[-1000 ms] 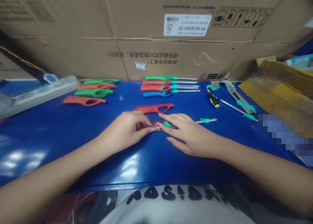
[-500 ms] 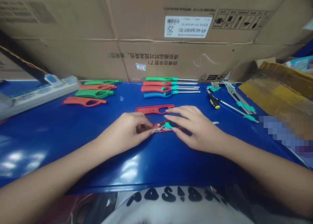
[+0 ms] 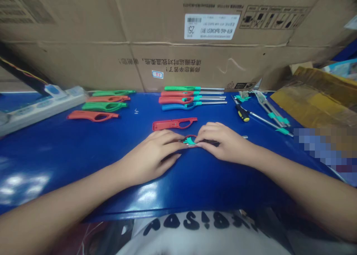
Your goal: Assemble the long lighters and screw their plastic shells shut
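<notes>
A red lighter half with a teal trigger piece (image 3: pixel 190 141) lies low on the blue table, mostly covered by my hands. My left hand (image 3: pixel 156 154) is over its left part, fingertips beside the teal piece, thumb a little apart below. From the right, my right hand (image 3: pixel 223 141) pinches at the right side of the teal piece, with a metal tube end (image 3: pixel 245 137) showing past it. Just behind lies a separate red shell half (image 3: pixel 164 124), untouched.
Several red and green shells (image 3: pixel 93 115) lie at the left near a white power strip (image 3: pixel 36 110). Several assembled lighters (image 3: pixel 178 106) are stacked before a cardboard box (image 3: pixel 167 28). A screwdriver (image 3: pixel 241 112) and metal rods (image 3: pixel 272 123) lie at the right.
My left hand has moved right and now covers the left part of the red half, its fingers reaching the teal piece. My right hand's fingers have drawn together. The view has shifted slightly.
</notes>
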A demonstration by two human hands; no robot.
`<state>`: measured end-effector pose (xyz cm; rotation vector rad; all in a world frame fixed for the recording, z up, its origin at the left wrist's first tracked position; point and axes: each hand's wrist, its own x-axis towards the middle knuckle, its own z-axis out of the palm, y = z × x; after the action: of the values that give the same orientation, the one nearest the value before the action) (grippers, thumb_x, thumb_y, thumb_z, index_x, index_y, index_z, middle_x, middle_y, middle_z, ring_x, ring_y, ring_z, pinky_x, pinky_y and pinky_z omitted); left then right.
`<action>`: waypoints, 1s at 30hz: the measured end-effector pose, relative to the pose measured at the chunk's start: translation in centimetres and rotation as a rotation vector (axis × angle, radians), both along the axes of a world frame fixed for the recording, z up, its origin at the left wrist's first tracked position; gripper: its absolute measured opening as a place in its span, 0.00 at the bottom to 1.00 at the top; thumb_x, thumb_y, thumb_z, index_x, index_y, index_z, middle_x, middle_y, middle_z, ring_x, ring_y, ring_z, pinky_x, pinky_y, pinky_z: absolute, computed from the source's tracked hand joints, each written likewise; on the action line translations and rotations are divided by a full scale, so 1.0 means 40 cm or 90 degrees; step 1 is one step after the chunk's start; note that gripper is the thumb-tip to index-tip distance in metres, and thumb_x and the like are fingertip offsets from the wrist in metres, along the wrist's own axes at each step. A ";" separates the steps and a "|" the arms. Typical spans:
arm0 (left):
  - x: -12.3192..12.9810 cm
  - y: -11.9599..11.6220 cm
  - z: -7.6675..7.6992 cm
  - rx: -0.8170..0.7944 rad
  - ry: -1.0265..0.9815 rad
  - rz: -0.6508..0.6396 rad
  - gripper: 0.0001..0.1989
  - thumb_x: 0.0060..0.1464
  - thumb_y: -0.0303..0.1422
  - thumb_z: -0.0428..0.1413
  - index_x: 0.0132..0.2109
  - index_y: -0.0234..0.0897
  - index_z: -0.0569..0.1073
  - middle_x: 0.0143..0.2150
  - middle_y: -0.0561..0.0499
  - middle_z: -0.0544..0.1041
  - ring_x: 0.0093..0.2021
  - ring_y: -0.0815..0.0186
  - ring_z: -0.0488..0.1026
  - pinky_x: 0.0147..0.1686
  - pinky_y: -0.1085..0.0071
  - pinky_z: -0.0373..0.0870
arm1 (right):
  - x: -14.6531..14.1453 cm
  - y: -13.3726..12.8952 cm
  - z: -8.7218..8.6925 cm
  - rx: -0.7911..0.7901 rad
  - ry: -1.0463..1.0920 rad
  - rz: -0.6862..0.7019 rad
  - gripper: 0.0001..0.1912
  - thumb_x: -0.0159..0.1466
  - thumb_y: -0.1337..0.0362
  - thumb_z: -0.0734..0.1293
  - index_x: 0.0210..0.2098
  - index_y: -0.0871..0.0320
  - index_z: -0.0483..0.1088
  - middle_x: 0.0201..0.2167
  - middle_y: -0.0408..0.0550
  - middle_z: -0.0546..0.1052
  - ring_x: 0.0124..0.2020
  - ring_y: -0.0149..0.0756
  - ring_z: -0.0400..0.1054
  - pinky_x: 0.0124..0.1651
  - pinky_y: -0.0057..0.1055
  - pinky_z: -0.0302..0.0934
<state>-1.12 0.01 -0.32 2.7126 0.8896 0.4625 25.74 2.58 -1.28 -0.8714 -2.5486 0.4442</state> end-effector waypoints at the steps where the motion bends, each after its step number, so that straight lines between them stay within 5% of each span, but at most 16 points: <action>1: 0.000 0.000 -0.003 0.000 0.001 0.000 0.19 0.67 0.29 0.52 0.62 0.46 0.71 0.62 0.48 0.73 0.62 0.59 0.69 0.62 0.57 0.64 | 0.000 0.001 -0.001 -0.002 0.011 0.000 0.06 0.70 0.64 0.66 0.41 0.56 0.76 0.39 0.46 0.79 0.41 0.37 0.70 0.48 0.38 0.59; 16: 0.004 0.008 -0.013 -0.016 -0.057 -0.011 0.18 0.67 0.27 0.51 0.60 0.43 0.73 0.58 0.45 0.73 0.60 0.59 0.68 0.61 0.58 0.66 | -0.014 -0.002 0.005 -0.120 0.115 -0.049 0.05 0.64 0.69 0.70 0.37 0.58 0.79 0.35 0.48 0.78 0.39 0.35 0.71 0.44 0.33 0.65; 30: 0.007 0.010 -0.020 -0.011 -0.067 -0.003 0.17 0.66 0.27 0.52 0.59 0.40 0.73 0.58 0.44 0.73 0.61 0.59 0.68 0.61 0.58 0.66 | -0.010 -0.008 0.011 -0.056 0.102 -0.045 0.10 0.66 0.70 0.66 0.43 0.58 0.79 0.38 0.49 0.78 0.40 0.36 0.72 0.45 0.35 0.67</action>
<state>-0.85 0.40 -1.12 2.6466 0.8555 0.5885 25.32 2.27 -0.83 -0.9149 -2.3601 0.5829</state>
